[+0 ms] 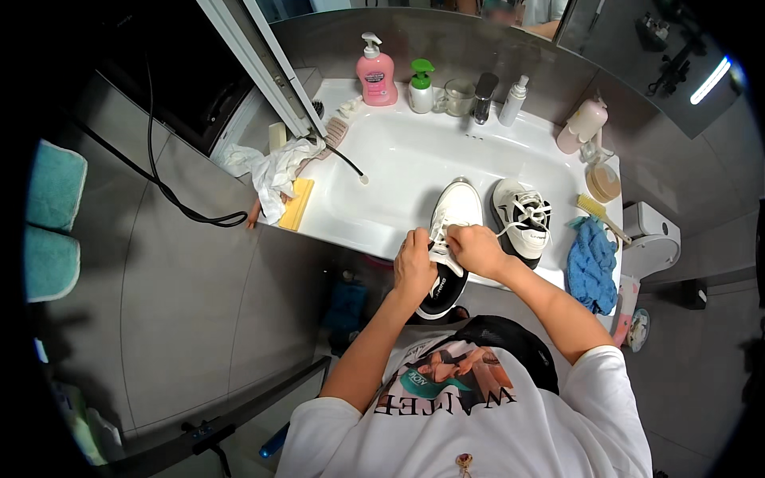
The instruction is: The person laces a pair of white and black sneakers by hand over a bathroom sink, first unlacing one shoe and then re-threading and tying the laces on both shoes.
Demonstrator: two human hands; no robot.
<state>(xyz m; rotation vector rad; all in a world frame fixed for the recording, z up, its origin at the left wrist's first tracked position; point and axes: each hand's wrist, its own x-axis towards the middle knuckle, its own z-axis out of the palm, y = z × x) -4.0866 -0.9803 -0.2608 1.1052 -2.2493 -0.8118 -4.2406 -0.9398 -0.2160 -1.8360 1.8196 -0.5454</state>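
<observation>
I see the person working with both bare hands at a white ceramic washbasin point(390, 151). The left hand point(415, 267) has its fingers closed on the left side of a white lace-up shoe with black insole point(458, 205), near the opening. The right hand point(476, 250) has its fingers bent and gripping the same shoe around its tongue and laces; which part exactly they pinch, I cannot tell. The toe of this shoe points into the basin, and its heel comes out past the front rim, toward the person. Just to the right is a second shoe, white and black with loose white laces point(522, 213). Farther right lie a crumpled blue cloth point(591, 267) and a yellow-bristled brush point(591, 205).
</observation>
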